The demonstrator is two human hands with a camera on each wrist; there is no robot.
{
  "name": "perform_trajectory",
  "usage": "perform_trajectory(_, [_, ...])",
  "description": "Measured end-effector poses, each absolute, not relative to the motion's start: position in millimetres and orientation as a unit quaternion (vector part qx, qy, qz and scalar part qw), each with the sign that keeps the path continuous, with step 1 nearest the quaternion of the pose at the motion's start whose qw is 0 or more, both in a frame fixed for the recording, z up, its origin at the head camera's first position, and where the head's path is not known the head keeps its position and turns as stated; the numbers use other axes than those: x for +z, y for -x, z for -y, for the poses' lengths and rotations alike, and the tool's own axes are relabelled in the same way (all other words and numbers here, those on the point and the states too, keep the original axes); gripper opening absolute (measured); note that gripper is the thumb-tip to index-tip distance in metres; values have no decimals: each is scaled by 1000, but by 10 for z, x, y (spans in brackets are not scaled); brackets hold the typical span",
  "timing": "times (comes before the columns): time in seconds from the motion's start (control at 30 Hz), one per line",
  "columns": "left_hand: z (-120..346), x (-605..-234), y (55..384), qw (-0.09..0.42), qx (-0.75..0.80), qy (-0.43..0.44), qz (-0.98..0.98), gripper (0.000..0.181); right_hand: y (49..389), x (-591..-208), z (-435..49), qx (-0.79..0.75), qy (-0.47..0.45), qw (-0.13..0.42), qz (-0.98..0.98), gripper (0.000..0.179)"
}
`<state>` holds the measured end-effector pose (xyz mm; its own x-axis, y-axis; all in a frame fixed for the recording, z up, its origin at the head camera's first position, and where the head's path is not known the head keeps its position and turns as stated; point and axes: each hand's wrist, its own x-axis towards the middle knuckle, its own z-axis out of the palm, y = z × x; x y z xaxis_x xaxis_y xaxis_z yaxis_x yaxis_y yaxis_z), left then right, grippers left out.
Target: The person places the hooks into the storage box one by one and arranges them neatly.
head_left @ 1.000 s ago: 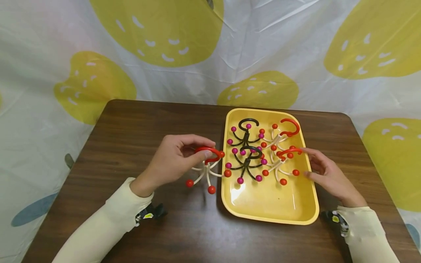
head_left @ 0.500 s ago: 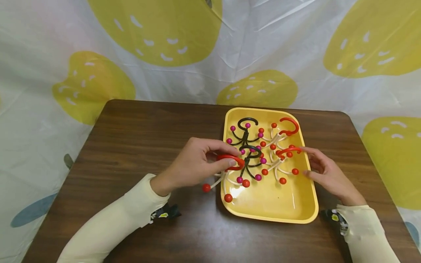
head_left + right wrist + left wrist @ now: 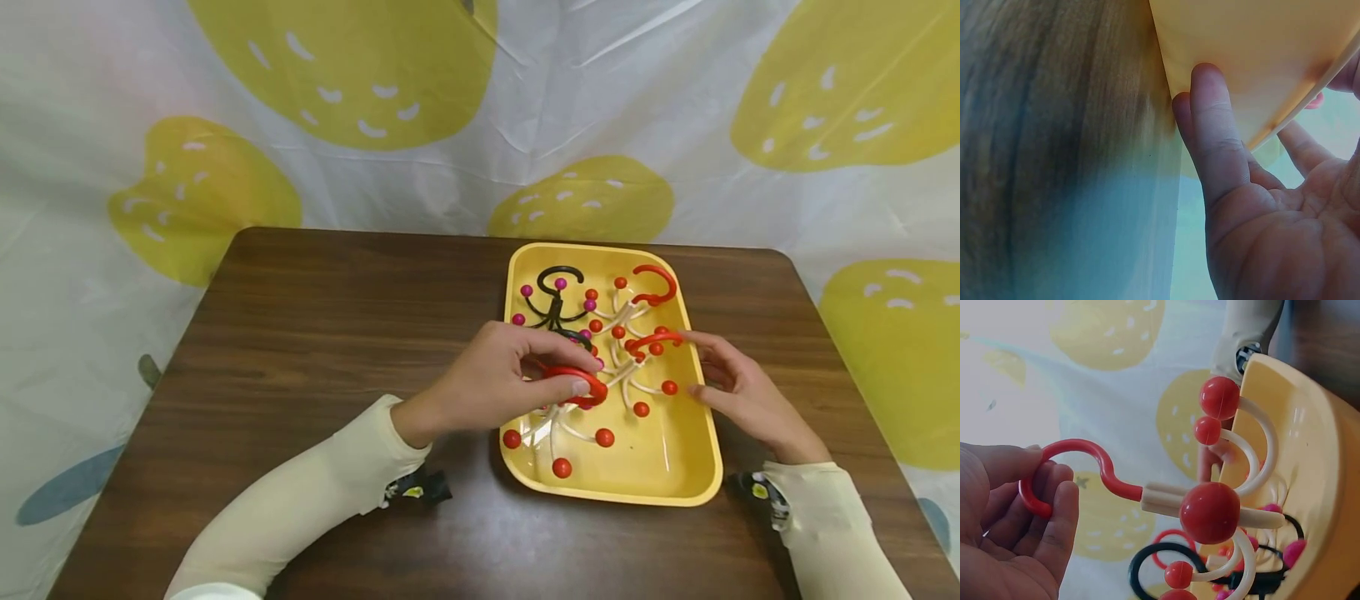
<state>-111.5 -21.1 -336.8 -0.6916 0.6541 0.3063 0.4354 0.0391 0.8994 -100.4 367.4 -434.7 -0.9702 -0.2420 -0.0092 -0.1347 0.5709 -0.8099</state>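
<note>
My left hand [image 3: 495, 379] pinches the red hook of a multi-arm hanger [image 3: 561, 467] between thumb and fingers. Its pale arms end in red balls and hang over the near-left part of a yellow tray [image 3: 630, 495]. In the left wrist view this hanger [image 3: 1210, 512] tilts sideways, its red ring near the fingertips. My right hand [image 3: 750, 400] rests at the tray's right rim. In the right wrist view straight fingers [image 3: 1215, 125] lie against the tray's outer wall [image 3: 1254, 44].
Two black hangers with magenta balls, the farther black hanger [image 3: 555, 308] plainer to see, lie in the tray's left half; my left hand partly covers the nearer one. Two red-hooked hangers, including one far-right hanger [image 3: 626, 312], lie beside them. A patterned curtain [image 3: 420, 192] hangs behind the wooden table [image 3: 360, 317].
My left hand has carried the red-hooked hanger rightward from beside the tray to over its near-left part, covering the nearer black hanger. My right hand stays at the rim.
</note>
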Motion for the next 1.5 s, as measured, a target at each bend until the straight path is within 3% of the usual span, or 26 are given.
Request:
perform_trajectory(0.2, [2, -3426, 1112, 131, 596, -391, -689, 21, 998, -4356, -3671, -457, 106, 62, -881, 71])
perform_trajectory(0.87, [-611, -3596, 1098, 181, 581, -404, -683, 23, 1001, -4346, -3684, -456, 105, 70, -881, 71])
perform_trajectory(1.5, [-829, -3662, 1137, 177, 563, -406, -698, 22, 997, -4313, -3695, -450, 102, 76, -884, 68])
